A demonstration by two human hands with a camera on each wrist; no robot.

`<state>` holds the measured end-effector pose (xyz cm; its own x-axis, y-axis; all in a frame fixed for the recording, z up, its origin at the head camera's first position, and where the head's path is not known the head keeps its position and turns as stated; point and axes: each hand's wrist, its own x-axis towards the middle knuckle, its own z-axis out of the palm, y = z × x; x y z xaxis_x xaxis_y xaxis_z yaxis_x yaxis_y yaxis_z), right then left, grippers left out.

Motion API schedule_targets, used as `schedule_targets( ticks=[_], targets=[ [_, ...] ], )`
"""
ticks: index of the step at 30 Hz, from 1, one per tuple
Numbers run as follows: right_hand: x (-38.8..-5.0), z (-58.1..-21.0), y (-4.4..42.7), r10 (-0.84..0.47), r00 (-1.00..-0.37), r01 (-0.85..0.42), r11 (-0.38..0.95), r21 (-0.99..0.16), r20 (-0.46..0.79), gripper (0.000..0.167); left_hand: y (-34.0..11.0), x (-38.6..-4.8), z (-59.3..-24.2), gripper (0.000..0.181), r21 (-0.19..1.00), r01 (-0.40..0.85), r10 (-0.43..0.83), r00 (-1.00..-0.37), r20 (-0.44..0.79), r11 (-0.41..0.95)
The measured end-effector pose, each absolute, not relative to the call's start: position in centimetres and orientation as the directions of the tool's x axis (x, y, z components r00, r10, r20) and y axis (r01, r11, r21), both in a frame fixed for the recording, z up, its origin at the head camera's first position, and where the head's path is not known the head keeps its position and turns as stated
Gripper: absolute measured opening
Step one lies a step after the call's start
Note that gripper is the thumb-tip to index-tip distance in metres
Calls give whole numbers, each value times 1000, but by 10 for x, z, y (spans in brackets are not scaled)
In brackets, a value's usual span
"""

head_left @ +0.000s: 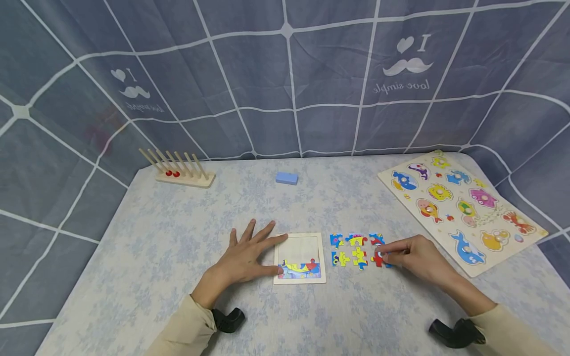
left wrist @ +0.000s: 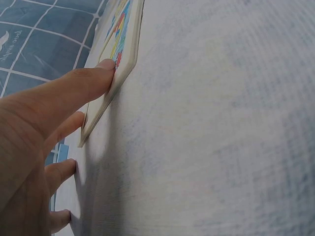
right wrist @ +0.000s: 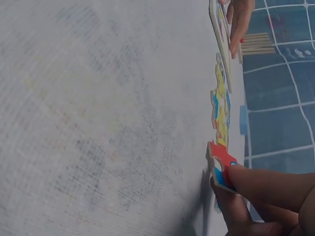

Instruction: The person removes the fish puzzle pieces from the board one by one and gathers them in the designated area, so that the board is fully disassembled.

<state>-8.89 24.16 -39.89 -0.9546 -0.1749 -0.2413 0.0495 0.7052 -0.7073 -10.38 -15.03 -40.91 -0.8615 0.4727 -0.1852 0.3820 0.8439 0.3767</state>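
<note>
The left hand (head_left: 244, 257) lies spread, fingers extended, its thumb and forefinger at the left side of a wooden puzzle frame (head_left: 301, 248) near the middle of the desk (head_left: 178, 237). The thumb covers a bit of the fitted strip of picture along the frame's near side; the far part is bare wood. The right hand (head_left: 416, 257) pinches a red puzzle piece (head_left: 377, 259) between thumb and fingers, at the right end of the loose pieces (head_left: 359, 255), which lie in two rows just right of the frame. Those fingers hide much of the red piece, and whether it touches the desk is hard to tell. In the right wrist view the pieces are seen nearly edge-on and overlap, while the frame is cut off at the top.

Both sleeves (head_left: 184, 330) run out of the head view at its near edge, with a black band (head_left: 228, 320) at the left wrist. Far left stands a peg rack (head_left: 191, 182) with two red beads; a blue block (head_left: 287, 178) lies far from the frame. To the right, a sea-animal board (head_left: 455, 195) lies slantwise, near the right hand.

The grid-patterned curtain (head_left: 329, 59) behind reads "I", a heart, a moustache and "love simple", the last words mirrored; the left copy is fainter.
</note>
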Motion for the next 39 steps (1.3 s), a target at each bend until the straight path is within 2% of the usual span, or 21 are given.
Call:
schedule_targets(
  ticks=[7, 17, 23, 30, 39],
  targets=[
    [-88, -398, 236, -122, -979, 4, 783, -621, -160, 15, -150, -103, -409, 74, 382, 375, 467, -864, -186, 845],
    [-86, -398, 233, -85, -989, -7, 848, -529, -124, 8, -150, -103, -410, 73, 387, 375, 468, -865, -181, 842],
    [-87, -393, 235, -77, -991, -10, 850, -527, -106, 9, -150, -104, -410, 73, 386, 375, 468, -865, -182, 843],
    [-93, -379, 228, -71, -997, -47, 820, -571, -20, 12, -150, -104, -409, 74, 385, 380, 472, -863, -179, 841],
    [-96, -380, 167, -180, -984, -130, 781, -611, -21, 13, -149, -103, -408, 74, 382, 375, 469, -863, -188, 845]
  ],
)
